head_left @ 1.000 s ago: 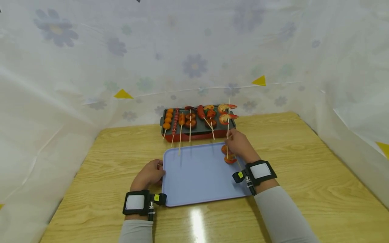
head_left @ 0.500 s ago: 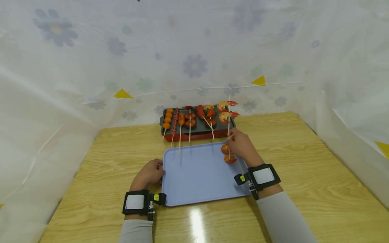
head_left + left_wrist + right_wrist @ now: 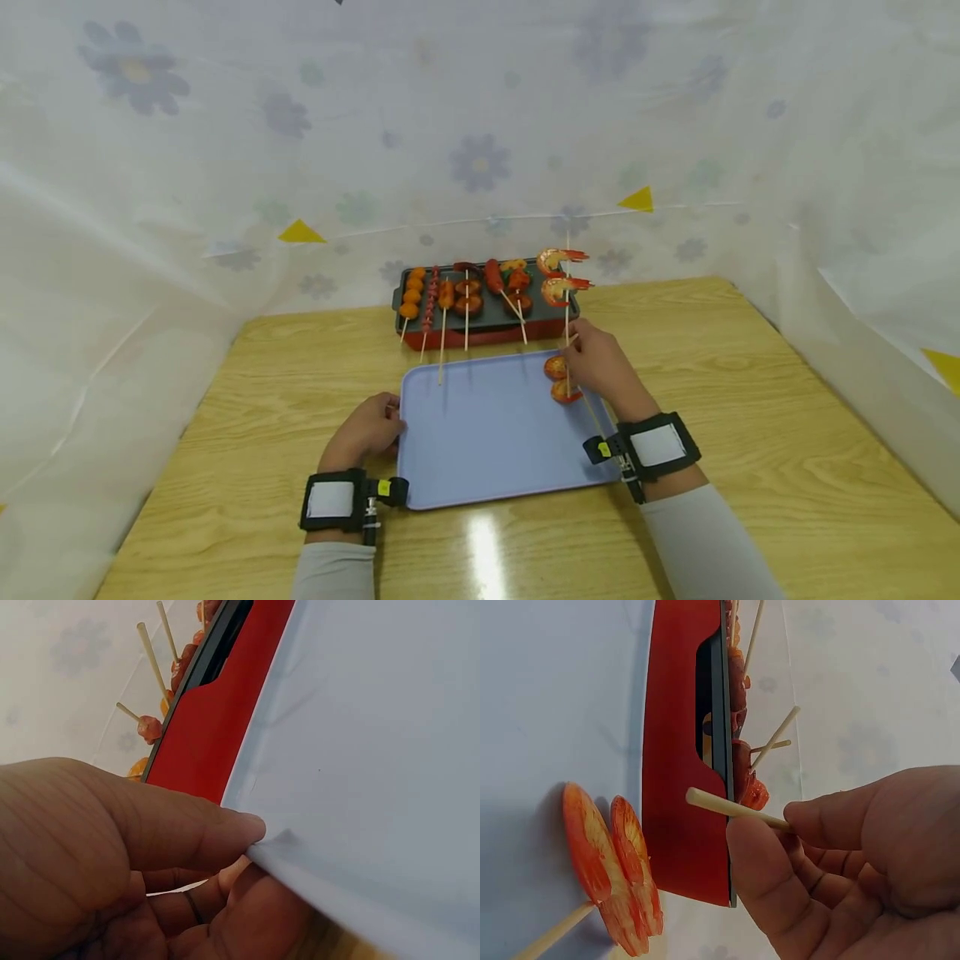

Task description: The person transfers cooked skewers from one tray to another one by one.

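Note:
A pale blue tray [image 3: 495, 442] lies on the table, and my left hand [image 3: 363, 429] pinches its left edge, thumb on top in the left wrist view [image 3: 142, 817]. My right hand [image 3: 602, 362] pinches the stick of a shrimp skewer [image 3: 564, 292] between thumb and fingers. Its two shrimps stand above the right end of the grill. In the right wrist view, the held stick's blunt end [image 3: 712, 802] sticks out past the fingertips. Below that hand, another shrimp skewer [image 3: 564, 392] lies on the tray's right side.
Behind the tray sits a red toy grill [image 3: 495, 335] with a dark top. It bears several skewers, among them orange balls [image 3: 412, 297], a sausage [image 3: 447, 293] and round brown slices [image 3: 468, 305]. Some sticks overhang its front edge. A flowered sheet [image 3: 480, 108] hangs behind.
My right hand has shifted slightly right and nearer, and the held shrimp skewer has risen a little and moved right. The left hand stays on the tray's edge.

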Available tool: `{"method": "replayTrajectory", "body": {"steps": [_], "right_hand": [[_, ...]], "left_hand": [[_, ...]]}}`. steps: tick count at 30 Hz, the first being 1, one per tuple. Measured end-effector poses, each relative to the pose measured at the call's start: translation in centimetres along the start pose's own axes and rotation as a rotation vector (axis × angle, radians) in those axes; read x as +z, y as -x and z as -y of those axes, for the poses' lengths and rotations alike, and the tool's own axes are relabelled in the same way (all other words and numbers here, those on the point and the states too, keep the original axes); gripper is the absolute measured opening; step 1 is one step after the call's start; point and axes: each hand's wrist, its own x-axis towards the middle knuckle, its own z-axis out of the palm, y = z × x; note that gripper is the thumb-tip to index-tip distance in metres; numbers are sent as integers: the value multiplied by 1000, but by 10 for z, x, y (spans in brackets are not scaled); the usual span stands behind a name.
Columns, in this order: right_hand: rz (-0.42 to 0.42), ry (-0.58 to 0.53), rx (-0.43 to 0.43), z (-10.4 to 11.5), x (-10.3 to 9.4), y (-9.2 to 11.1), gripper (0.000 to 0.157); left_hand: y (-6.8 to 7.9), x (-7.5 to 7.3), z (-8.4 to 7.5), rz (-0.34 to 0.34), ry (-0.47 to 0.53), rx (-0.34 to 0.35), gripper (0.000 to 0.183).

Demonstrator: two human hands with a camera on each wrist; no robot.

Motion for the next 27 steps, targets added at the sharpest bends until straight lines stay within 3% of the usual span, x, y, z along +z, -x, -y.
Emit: {"method": "replayTrajectory", "body": {"steps": [6,15,27], "right_hand": [[-4,-16,-11,-1,2,2,23],[-30,64,-6,-7,3,10,24],[-33,83,-21,-3,4,18,22]], "left_hand": [[0,-2,1,-6,-3,8,45],[1,2,3,1,5,-11,45],[1,0,1,1,6,-3,44]]}}
